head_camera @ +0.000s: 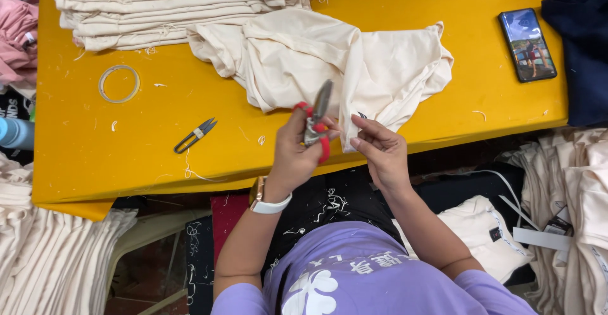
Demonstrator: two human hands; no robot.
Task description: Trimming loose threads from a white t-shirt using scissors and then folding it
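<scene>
Head view, near to far. Nearest the camera, a purple shirt, with both forearms reaching up toward 12 o'clock to the table's near edge. Left hand, a watch on its wrist, is curled tight around red-handled thread snips; the blades' long axis runs toward about 1 o'clock, tips upward. Whether the blades are parted or closed cannot be told from this angle. Right hand sits at 3 o'clock of the snips, just beside them — fingers partly bent, thumb and forefinger seemingly pinched at the hanging edge of a cream garment; the exact grip is too small to confirm. The garment lies crumpled on the yellow table, from 12 to 1 o'clock of both hands, its near fold touching the right fingertips; the right hand is the nearer one to the cloth, with the blade tips just short of that same fold. Farther left, at 9 o'clock, a second pair of dark snips and a tape ring. At the far edge, a stack of folded cream cloth; at 2 o'clock, a phone.
</scene>
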